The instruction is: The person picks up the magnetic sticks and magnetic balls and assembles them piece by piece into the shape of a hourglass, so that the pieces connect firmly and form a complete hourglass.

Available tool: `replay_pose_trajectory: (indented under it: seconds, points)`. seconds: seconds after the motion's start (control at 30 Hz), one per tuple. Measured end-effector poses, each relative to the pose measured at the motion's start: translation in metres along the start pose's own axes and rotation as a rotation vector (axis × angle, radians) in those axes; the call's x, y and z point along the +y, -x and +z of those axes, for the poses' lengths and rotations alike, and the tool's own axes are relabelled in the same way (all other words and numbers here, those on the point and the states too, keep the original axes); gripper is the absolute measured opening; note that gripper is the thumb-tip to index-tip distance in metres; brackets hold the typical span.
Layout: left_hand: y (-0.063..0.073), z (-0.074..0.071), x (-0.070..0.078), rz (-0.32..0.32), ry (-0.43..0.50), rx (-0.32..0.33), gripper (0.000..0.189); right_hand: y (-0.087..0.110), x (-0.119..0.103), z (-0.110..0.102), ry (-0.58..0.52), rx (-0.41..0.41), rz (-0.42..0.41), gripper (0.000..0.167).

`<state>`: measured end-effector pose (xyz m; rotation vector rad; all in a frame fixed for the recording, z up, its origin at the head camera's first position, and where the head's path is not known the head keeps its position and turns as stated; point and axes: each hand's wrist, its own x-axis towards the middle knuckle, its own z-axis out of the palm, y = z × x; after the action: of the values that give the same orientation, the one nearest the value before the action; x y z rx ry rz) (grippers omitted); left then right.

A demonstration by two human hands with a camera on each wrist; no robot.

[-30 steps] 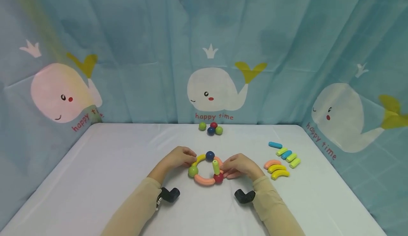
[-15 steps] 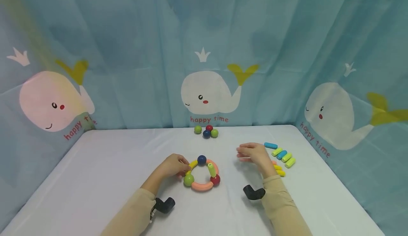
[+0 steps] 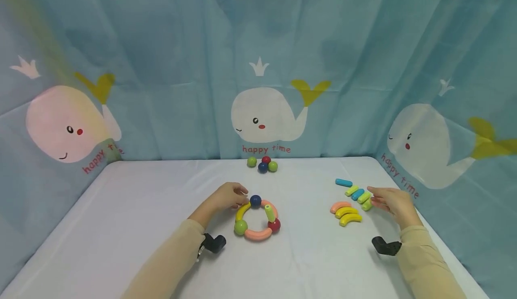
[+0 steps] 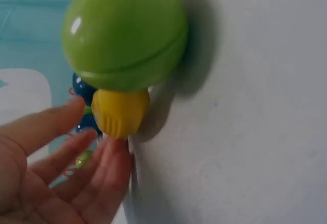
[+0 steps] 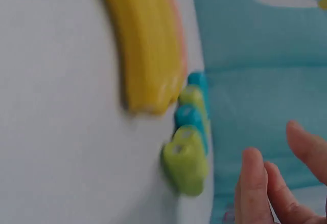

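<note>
A ring of balls and curved rods lies on the table: a blue ball [image 3: 256, 201], a yellow curved rod [image 3: 243, 212], a green ball [image 3: 240, 227], two pink curved rods and a red ball [image 3: 274, 226]. A yellow-green straight rod [image 3: 269, 213] stands up from the red ball. My left hand [image 3: 229, 195] is at the ring's upper left; in the left wrist view its spread fingers are right at the yellow rod [image 4: 120, 112], thumb apart from it. Over at the right, my right hand [image 3: 392, 201] hovers with extended fingers beside a yellow-green rod [image 3: 366, 205], holding nothing.
Blue and yellow-green straight rods [image 3: 357, 194] lie in a row at the right. Nearer sit one pink and two yellow curved rods [image 3: 350, 218]. Several loose balls [image 3: 263, 167] are grouped at the table's back edge, before a whale-print curtain [image 3: 181, 88].
My right hand has left the ring and travelled right to the straight rods. My left hand has shifted slightly along the yellow rod toward the blue ball. The head view has tilted a little.
</note>
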<state>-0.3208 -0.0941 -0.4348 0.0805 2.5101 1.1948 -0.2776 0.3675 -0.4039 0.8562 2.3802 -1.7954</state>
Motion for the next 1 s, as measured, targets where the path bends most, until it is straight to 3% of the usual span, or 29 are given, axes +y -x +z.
replay_pose_trajectory:
  seconds: [0.17, 0.33, 0.43, 0.6, 0.77, 1.0]
  points:
    - [-0.006, -0.006, 0.001, 0.066, -0.033, -0.086, 0.035, -0.010, 0.010, -0.007, -0.071, -0.057, 0.062, 0.067]
    - [-0.013, -0.006, 0.003, 0.138, -0.085, -0.188, 0.042, -0.019, 0.019, -0.004, -0.036, 0.014, 0.134, 0.075]
    - [-0.016, -0.003, 0.006, 0.147, -0.112, -0.214, 0.038, -0.024, 0.023, -0.005, -0.008, 0.047, 0.162, 0.084]
    - [-0.019, -0.001, 0.008, 0.136, -0.120, -0.217, 0.028, -0.028, 0.027, -0.003, 0.031, 0.061, 0.167, 0.082]
    - [-0.019, -0.002, 0.005, 0.121, -0.121, -0.212, 0.028, -0.027, 0.029, 0.001, 0.055, 0.056, 0.163, 0.068]
    - [-0.016, -0.006, 0.000, 0.108, -0.092, -0.174, 0.029, -0.026, 0.024, 0.008, 0.128, 0.097, 0.159, 0.066]
